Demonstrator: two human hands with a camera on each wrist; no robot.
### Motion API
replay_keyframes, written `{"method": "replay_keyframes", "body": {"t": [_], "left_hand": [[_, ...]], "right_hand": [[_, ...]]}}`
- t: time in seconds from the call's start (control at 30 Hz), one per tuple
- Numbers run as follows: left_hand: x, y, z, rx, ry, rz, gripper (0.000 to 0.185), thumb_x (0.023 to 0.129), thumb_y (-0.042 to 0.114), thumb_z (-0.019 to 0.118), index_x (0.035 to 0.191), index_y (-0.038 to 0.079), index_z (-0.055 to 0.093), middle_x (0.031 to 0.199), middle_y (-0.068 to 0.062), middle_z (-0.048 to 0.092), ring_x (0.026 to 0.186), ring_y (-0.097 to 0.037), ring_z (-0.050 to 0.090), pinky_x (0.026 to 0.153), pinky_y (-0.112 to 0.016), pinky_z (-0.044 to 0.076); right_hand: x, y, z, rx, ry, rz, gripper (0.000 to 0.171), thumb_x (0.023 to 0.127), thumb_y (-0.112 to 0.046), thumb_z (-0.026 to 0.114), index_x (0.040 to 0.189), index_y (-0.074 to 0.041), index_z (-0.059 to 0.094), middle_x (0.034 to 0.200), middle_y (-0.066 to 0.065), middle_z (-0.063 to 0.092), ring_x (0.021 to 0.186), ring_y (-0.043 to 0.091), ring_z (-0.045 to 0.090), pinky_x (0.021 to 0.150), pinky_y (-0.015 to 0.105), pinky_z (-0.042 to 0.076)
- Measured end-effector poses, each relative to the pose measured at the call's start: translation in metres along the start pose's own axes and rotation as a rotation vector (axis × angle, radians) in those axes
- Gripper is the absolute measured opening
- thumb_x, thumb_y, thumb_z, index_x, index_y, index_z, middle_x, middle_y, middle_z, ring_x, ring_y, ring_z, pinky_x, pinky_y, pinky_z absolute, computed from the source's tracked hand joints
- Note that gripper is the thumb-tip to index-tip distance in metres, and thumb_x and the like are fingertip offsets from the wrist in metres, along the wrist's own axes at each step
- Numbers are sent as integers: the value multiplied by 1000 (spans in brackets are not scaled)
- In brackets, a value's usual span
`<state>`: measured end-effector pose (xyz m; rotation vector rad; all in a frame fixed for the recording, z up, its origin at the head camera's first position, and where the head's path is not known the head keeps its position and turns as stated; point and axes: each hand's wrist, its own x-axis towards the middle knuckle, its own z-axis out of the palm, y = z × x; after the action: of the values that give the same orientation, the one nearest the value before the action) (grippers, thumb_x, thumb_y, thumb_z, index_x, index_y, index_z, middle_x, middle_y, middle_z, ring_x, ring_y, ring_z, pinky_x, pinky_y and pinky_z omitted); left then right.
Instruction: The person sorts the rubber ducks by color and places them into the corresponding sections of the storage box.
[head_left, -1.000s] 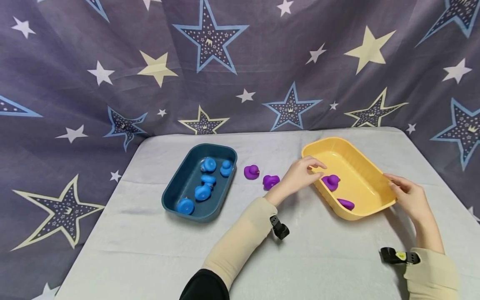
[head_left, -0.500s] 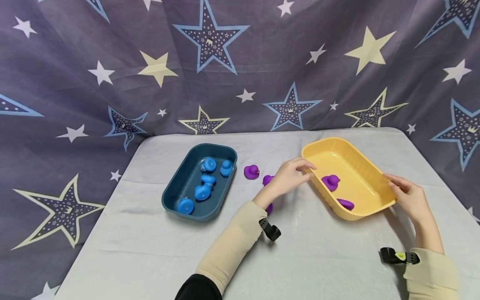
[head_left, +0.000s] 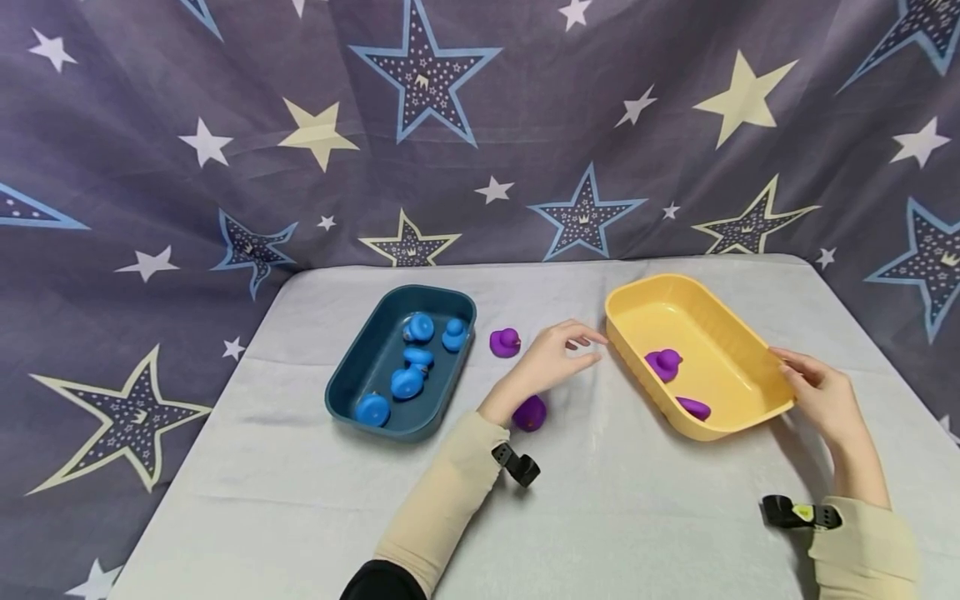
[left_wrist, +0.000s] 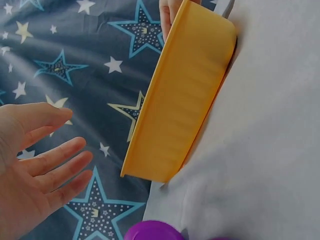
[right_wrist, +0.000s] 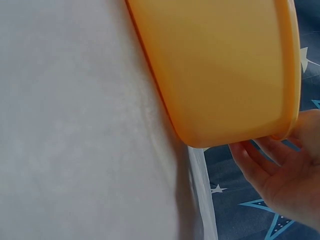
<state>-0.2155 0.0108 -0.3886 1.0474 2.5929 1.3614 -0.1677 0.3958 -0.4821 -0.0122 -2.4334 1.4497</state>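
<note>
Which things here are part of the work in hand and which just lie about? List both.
In hand: left hand, open, above the table; right hand on the yellow tub; purple ducks in it and on the table.
Lying about: blue tub, blue ducks, star cloth.

- The left hand (head_left: pixel 551 360) has drawn back out of the yellow tub (head_left: pixel 750 354) and now hovers over the table between the tub and the blue tub, fingers loose and holding nothing
- One purple duck (head_left: pixel 530 412) on the table, seen beside the wrist a second ago, now shows below the forearm, nearer the person
- The head view has shifted slightly, so the backdrop sits a touch lower
</note>
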Motion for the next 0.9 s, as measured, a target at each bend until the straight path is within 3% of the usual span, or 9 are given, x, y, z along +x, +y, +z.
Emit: {"method": "replay_keyframes", "body": {"t": [0.13, 0.3, 0.43, 0.67, 0.77, 0.9], "left_hand": [[-8, 1, -5, 7, -19, -19, 22, 85, 12, 62, 106, 4, 65, 109, -9, 62, 98, -23, 59, 82, -23, 46], [-17, 0, -13, 60, -49, -27, 24, 84, 12, 64, 107, 5, 64, 111, -9, 62, 98, -21, 59, 84, -29, 47], [-24, -1, -19, 68, -69, -24, 25, 83, 11, 65, 107, 5, 64, 111, -9, 62, 98, -23, 60, 87, -32, 46], [-38, -3, -27, 59, -100, -37, 26, 83, 11, 65, 108, 3, 64, 109, -10, 62, 99, -24, 58, 89, -33, 45], [-43, -5, -29, 50, -113, -37, 27, 82, 9, 66, 108, 2, 63, 108, -12, 62, 98, -25, 58, 88, -35, 45], [-50, -6, -32, 40, -130, -68, 27, 82, 9, 65, 108, 2, 63, 107, -14, 61, 98, -27, 57, 88, -38, 45]], "right_hand": [[-1, -4, -1, -9, 10, -2, 37, 91, -34, 51, 121, -15, 61, 95, -37, 52, 80, -17, 49, 64, 2, 39], [-3, -16, -2, -13, 5, -9, 29, 93, -21, 50, 119, -16, 62, 94, -37, 52, 80, -17, 49, 64, 2, 39], [-6, -26, -1, -39, 9, -5, 27, 93, -17, 49, 115, -28, 62, 93, -40, 50, 81, -19, 48, 65, 2, 38], [-12, -50, 1, 32, -5, -11, 30, 92, -8, 48, 117, -15, 63, 93, -37, 52, 80, -16, 48, 64, 2, 38], [-13, -55, 1, 37, -4, -10, 31, 92, -5, 48, 115, -20, 64, 93, -37, 52, 79, -16, 48, 64, 1, 38], [-13, -56, 1, 27, -14, -20, 32, 92, -5, 48, 116, -18, 63, 93, -38, 51, 81, -18, 48, 65, 1, 38]]}}
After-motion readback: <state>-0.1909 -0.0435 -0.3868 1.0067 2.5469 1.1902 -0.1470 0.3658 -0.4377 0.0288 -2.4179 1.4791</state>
